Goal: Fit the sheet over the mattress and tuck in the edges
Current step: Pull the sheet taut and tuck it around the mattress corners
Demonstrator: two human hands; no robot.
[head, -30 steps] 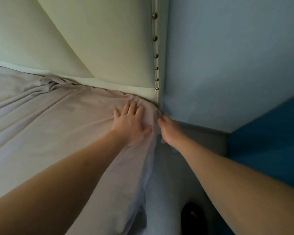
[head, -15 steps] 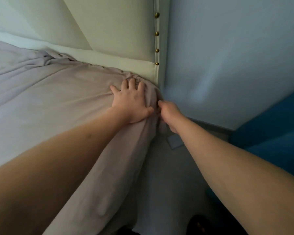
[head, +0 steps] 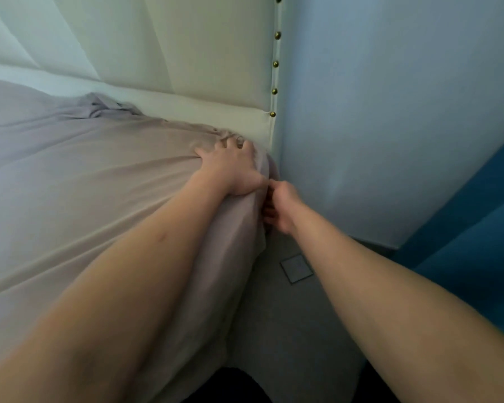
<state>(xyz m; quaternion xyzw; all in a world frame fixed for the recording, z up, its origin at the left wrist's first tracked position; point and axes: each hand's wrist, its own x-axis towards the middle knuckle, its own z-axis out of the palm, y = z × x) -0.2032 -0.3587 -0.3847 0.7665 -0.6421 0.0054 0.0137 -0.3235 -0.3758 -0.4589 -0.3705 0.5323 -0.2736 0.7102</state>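
- Currently at corner step: fitting sheet over mattress corner, centre of frame, just beside headboard.
- Left hand laid on top of corner, fingers bent and digging into bunched cloth by headboard; looks like gripping/pinning sheet down.
- Right hand just below and right of it, at side of mattress, fingers curled toward hanging cloth edge; prob. pinching sheet, but fingertips turned away, so cannot tell for sure.
- Sheet lies across whole left half of frame, fairly smooth; still rumpled upper left-centre along headboard; loose flap hangs down side at lower centre.
- Next move, as a guess: pull edge down over corner w/ right hand while left keeps top pinned, then push hanging flap under mattress. Needs firm downward tug w/o dragging smoothed top.
- Hidden: mattress itself fully covered; bottom edge of sheet and gap under mattress out of sight behind forearms.
- Small square plate on floor, centre right; what it is, unclear.
- Dark shape at bottom edge cut off, can't ID.
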